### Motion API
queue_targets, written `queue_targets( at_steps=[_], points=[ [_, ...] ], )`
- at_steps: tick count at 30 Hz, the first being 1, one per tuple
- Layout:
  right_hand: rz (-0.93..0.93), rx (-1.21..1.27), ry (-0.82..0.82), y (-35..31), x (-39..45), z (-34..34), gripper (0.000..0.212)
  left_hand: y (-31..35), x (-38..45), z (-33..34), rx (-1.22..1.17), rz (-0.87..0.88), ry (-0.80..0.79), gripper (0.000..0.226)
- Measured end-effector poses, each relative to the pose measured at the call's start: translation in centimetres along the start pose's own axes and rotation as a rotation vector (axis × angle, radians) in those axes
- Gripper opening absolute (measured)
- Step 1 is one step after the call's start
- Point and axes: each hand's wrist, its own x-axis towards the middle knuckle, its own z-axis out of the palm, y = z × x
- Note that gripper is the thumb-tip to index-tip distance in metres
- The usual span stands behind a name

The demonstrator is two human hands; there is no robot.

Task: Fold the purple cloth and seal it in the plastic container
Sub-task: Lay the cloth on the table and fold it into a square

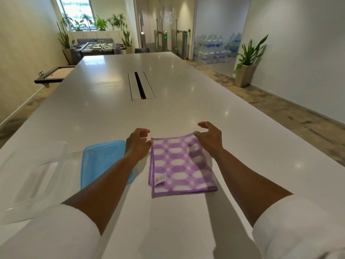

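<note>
The left hand (pixel 138 144) sits at the far left corner of the purple cloth (pixel 182 165), its fingers curled loosely with the tips (pixel 144 132) bent inward. Whether they pinch the corner or only hang just above it cannot be told, since the back of the hand hides the contact. The right hand (pixel 210 138) is at the far right corner of the cloth, half open, the thumb (pixel 202 125) lifted clear and pointing left while the fingertips press on or pinch the cloth's far edge; the exact grip is hidden under the hand.

The cloth lies flat on the white surface (pixel 168 109), folded over on itself into a rough rectangle, with a doubled purple hem along its left side and near edge. It is checked in purple with pale oval patches, and a small white tag (pixel 161 179) with an orange mark shows near the near left corner. The printing on the tag is too small to read. The right forearm casts a shadow on the cloth's right part.

Left of the cloth, a blue lid (pixel 100 159) lies flat on the surface, its right side covered by the left forearm. Farther left stands a clear plastic container (pixel 35 176), see-through and hard to make out against the white surface; its left part is cut off by the picture's edge. Nothing shows inside it. White sleeves (pixel 56 236) cover both upper arms at the bottom of the view.
</note>
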Motion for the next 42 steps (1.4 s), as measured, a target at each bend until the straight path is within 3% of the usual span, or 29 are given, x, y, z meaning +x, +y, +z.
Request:
queue_targets(
  at_steps=[3, 5, 8, 11, 13, 16, 19, 24, 27, 29, 32, 35, 42],
  points=[
    [-0.065, -0.067, -0.031, -0.5, -0.7, 0.8, 0.027, -0.3, -0.6, -0.2, 0.056, -0.028, -0.037, 0.029],
    [-0.118, -0.045, -0.137, -1.2, -1.6, 1.2, 0.018, -0.2, -1.1, -0.3, 0.073, -0.086, -0.113, 0.023],
    [-0.187, -0.063, -0.539, -2.6, -3.6, 1.8, 0.018, 0.2, -2.1, -0.1, 0.074, -0.211, -0.281, 0.022],
    [-0.178, -0.357, -0.905, -4.1, -5.7, 2.9, 0.041, 0.6, -3.4, -0.2, 0.236, -0.227, -0.412, 0.019],
    [-0.169, -0.53, -1.007, -4.9, -7.1, 3.6, 0.065, 0.9, -4.5, -0.4, 0.361, -0.24, -0.474, 0.01],
    [-0.206, -0.716, -1.08, -5.3, -9.2, 4.2, 0.098, 0.9, -6.0, -0.7, 0.404, -0.314, -0.467, 0.019],
    [-0.299, -0.808, -1.042, -5.2, -10.7, 4.2, 0.1, 0.4, -6.7, -1.0, 0.304, -0.415, -0.476, 0.018],
    [-0.376, -0.727, -0.901, -4.7, -11.7, 3.6, 0.066, -0.5, -7.5, -1.2, 0.165, -0.501, -0.473, 0.022],
    [-0.346, -0.596, -0.805, -4.3, -11.8, 3.0, 0.039, -1.3, -7.9, -1.4, 0.003, -0.477, -0.449, 0.036],
    [-0.304, -0.555, -0.76, -4.0, -11.6, 2.7, 0.036, -1.6, -8.5, -1.7, -0.104, -0.451, -0.475, 0.044],
    [-0.273, -0.496, -0.694, -3.5, -11.3, 2.2, 0.025, -1.7, -9.5, -1.9, -0.182, -0.39, -0.526, 0.038],
    [-0.218, -0.347, -0.601, -3.0, -11.2, 2.0, 0.015, -1.7, -10.2, -2.0, -0.185, -0.353, -0.55, 0.029],
    [-0.152, -0.134, -0.473, -2.4, -11.7, 2.0, 0.011, -1.9, -10.6, -2.3, 0.016, -0.368, -0.513, 0.033]
  ],
)
